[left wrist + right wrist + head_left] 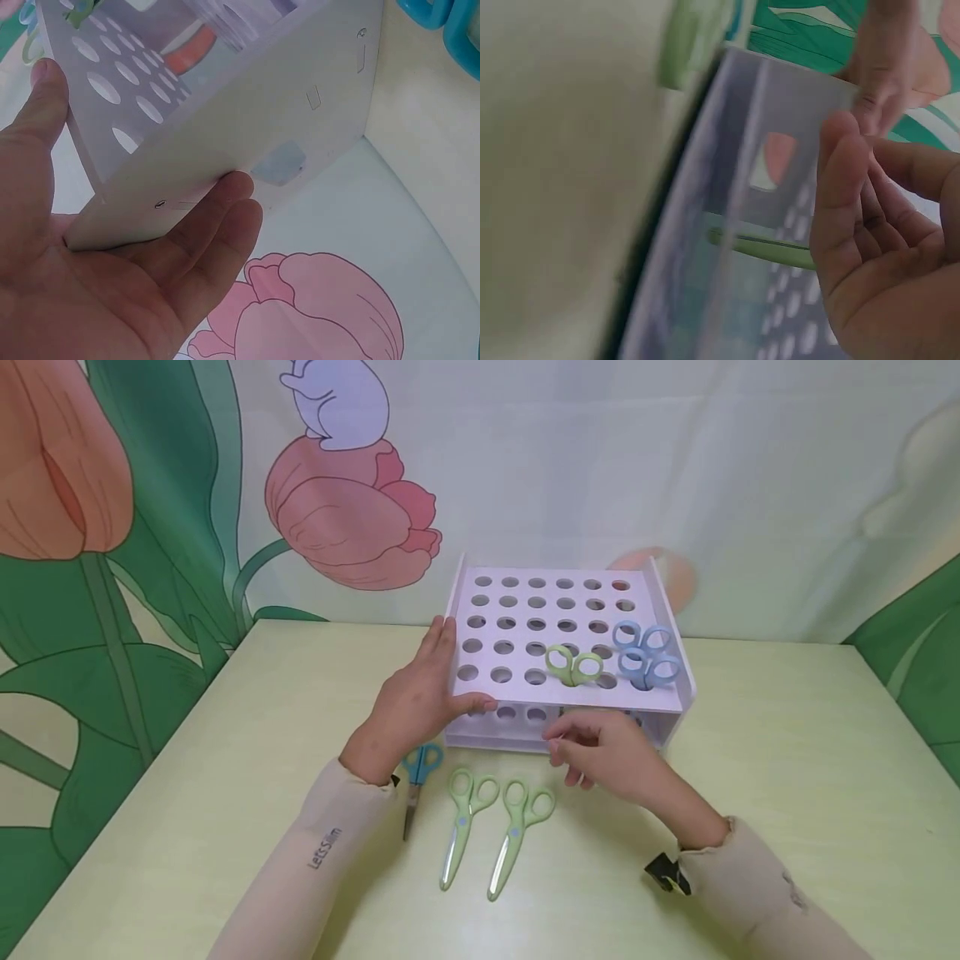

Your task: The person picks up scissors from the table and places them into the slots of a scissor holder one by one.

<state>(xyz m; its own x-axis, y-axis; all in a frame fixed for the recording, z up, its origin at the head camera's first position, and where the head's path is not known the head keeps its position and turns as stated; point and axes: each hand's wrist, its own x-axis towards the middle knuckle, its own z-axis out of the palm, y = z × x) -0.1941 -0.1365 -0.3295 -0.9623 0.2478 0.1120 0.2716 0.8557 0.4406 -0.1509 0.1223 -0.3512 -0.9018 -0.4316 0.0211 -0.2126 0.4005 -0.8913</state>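
The left hand (pixel 420 702) grips the near left corner of a white perforated rack (pixel 525 610), thumb lying along its front edge and fingers (pixel 217 217) flat against its side wall, as the left wrist view shows. The rack stands on the pale green tabletop (pixel 787 793), close to the flowered backdrop (pixel 352 518). Three pairs of scissors stand in its holes, handles up: a green pair (pixel 573 665) near the middle of the front rows and two light blue pairs (pixel 643 653) just to its right, the blue ones touching each other.

The right hand (pixel 603 752) hovers just before the rack's front face, fingers loosely curled and holding nothing (the right wrist view is badly blurred, so I judge this mostly from above).

On the tabletop in front of the rack lie three more pairs: a blue-handled pair (pixel 417 781) partly hidden under the left wrist, and two green pairs (pixel 491 827) side by side between the forearms, handles toward the rack and blades pointing at the person. Both arms wear beige sleeves (pixel 300 877).
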